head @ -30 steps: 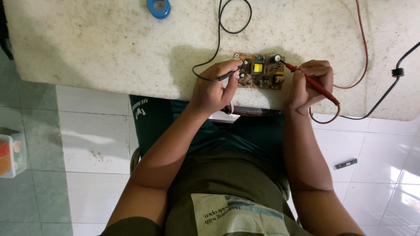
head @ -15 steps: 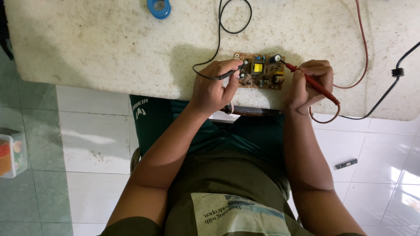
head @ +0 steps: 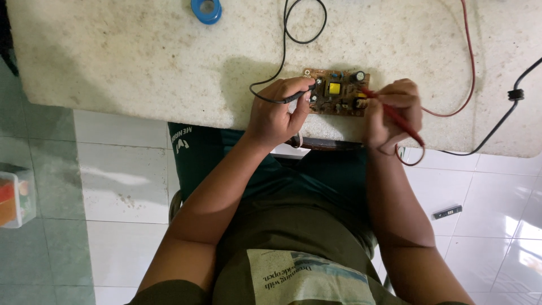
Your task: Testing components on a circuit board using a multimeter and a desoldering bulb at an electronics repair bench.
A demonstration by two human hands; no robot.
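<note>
On the stone table point(head: 113, 62), both hands probe a circuit board point(head: 336, 93) — left hand point(head: 276, 116) pinching a black probe point(head: 299, 96), right hand point(head: 392, 113) a red probe point(head: 392, 116).

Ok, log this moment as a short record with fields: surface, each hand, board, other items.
surface: pale speckled table, seen from above
left hand: left hand holds black probe, tip at the left edge of the board
right hand: right hand holds red probe, tip at the right side of the board
board: brown circuit board flat near the table edge, with a yellow part and a dark capacitor
leads: black wire and red wire run up the table
other items: blue tape roll at the far edge
</note>
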